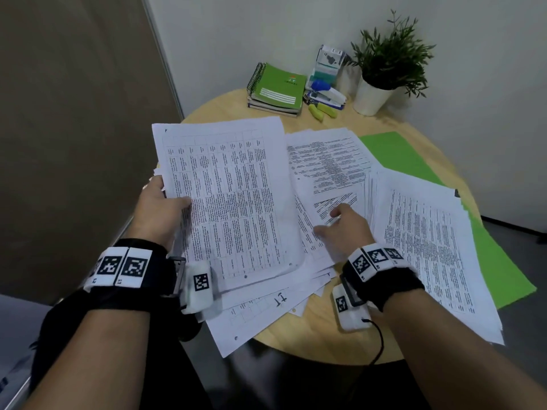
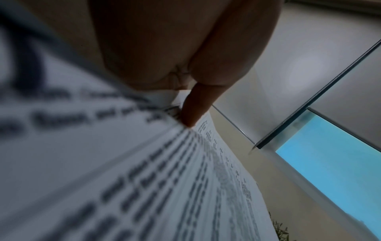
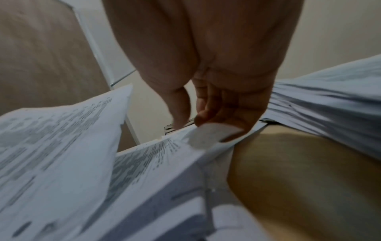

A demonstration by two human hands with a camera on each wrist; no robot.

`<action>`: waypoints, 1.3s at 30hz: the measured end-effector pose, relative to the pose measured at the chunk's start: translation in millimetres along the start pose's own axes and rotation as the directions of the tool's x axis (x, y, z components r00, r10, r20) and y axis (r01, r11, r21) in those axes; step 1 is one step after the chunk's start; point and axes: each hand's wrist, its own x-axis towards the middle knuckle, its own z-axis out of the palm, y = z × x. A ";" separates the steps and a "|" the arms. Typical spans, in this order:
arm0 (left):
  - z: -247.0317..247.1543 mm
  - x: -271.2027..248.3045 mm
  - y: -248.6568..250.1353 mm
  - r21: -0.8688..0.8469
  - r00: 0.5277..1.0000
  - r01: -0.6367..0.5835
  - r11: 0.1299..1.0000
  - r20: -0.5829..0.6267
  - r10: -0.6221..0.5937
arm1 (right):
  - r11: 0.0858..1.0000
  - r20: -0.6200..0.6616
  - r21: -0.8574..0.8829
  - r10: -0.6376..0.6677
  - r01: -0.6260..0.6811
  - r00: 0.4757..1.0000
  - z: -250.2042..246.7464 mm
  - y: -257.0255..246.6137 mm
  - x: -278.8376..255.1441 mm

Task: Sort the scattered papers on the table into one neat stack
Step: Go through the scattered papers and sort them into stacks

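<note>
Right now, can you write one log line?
left hand: holds gathered sheets | right hand: touches loose papers | sorting: unfinished

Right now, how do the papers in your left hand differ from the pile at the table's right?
The held papers are lifted and tilted, gripped at their left edge by the left hand; the right pile lies flat on the table. The held papers look fairly squared; the right pile is fanned, edges askew, partly over a green sheet. Both are white pages with dense black print.
</note>
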 end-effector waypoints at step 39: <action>-12.1 9.9 -3.6 -0.027 0.992 -0.124 0.992 -0.013 0.124 | 1.000 0.023 -0.005 -0.024 0.024 0.999 21.0 -2.4 0.7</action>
